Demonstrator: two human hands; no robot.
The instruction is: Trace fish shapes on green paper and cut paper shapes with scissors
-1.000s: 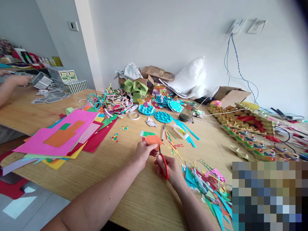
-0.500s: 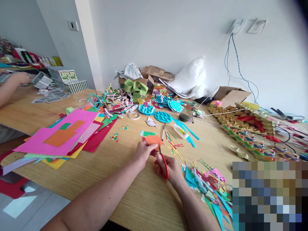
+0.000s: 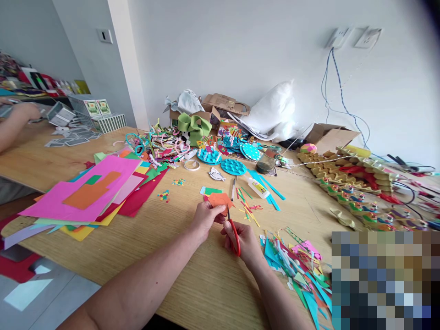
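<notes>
Blue, green and pink paper scraps are lying in a heap at the near right of the wooden table, beside the right forearm. Next to them the right hand is gripping the red handle of the scissors, thumb uppermost; whether the blades are standing apart or together cannot be told. The scissors' long axis is running away from the person and leaning slightly left, the handle lying nearer and the blades meeting the right edge of the orange paper. The left hand is pinching this paper between thumb and fingers, its broad face turning upward. Beyond, a pen is pointing lengthwise away, and a glue bottle is lying on its side near blue strips. Farther off, a round blue piece is resting flat, while a white bag is leaning against the wall.
</notes>
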